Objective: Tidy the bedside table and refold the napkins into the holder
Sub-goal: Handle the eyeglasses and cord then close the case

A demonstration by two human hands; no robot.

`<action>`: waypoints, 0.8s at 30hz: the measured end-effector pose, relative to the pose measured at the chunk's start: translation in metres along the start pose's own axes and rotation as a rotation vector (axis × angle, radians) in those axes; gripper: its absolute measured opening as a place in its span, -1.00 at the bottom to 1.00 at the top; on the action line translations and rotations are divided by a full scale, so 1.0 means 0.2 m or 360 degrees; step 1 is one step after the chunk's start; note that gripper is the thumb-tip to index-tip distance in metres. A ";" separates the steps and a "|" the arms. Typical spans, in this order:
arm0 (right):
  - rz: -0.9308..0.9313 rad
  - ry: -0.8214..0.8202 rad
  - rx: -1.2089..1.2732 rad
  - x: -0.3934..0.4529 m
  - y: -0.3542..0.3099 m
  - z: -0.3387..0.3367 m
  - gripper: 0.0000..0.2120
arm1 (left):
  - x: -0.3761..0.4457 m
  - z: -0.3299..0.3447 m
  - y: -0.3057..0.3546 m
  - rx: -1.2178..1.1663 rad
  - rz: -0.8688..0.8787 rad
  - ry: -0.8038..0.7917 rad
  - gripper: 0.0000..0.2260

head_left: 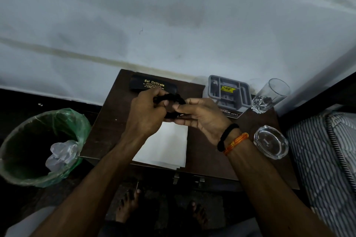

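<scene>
At the centre of the frame, both hands meet above the dark wooden bench [107, 121]. The left hand [148, 113] has its fingers curled round one end of a small black object [169, 100]; the right hand [200, 115] pinches the other end between thumb and fingers. The object is dark and partly hidden by the fingers; its exact nature cannot be told. The right wrist carries a black band [227, 136] and an orange thread [236, 143]. Directly below the hands, a stack of white napkins [165, 146] lies flat on the bench, reaching to its near edge. At the back of the bench, upper centre, rests a black spectacle case [152, 83] with gold lettering reading "Sai Opticals". Right of it stands a grey plastic holder [229, 92] with compartments and a yellow label. Just beside the holder, further right, a clear drinking glass [269, 95] stands on the bench. Near the right edge of the bench, lower down, sits a clear glass ashtray [270, 141]. At the left of the frame, on the floor, stands a bin [25, 140] lined with a green bag, with crumpled whitish material [61, 154] at its rim. A striped mattress [319, 156] occupies the right edge.
</scene>
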State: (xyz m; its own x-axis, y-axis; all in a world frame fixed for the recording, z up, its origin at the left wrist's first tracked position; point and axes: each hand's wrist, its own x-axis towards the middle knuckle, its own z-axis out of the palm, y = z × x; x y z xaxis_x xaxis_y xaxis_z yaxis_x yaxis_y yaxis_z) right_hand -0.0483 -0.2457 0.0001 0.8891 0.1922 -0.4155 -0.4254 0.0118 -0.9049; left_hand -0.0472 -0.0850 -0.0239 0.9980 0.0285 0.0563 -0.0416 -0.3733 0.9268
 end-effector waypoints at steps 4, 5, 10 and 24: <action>0.0035 0.0231 -0.0094 0.02 0.04 -0.02 -0.87 | -0.01 0.02 -0.02 -0.0302 -0.0288 -0.0090 -0.84; 0.0074 0.0290 -0.0093 0.03 0.05 -0.02 -0.86 | -0.01 0.02 -0.02 -0.0308 -0.0342 -0.0132 -0.82; 0.0265 0.0477 0.0052 0.08 0.09 -0.07 -0.81 | -0.01 0.02 -0.02 -0.0131 -0.0524 -0.0340 -0.61; 0.0273 0.1139 0.0627 0.30 0.20 -0.07 -0.63 | -0.02 -0.03 -0.07 0.0888 -0.0317 -0.0750 -0.47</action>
State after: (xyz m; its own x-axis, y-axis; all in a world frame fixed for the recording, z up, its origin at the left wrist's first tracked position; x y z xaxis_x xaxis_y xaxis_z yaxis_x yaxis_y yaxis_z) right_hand -0.0097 -0.2469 -0.0623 0.6427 -0.4457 -0.6232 -0.4744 0.4071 -0.7805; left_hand -0.0512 -0.0756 -0.0345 0.9040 -0.2083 -0.3734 0.0465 -0.8202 0.5702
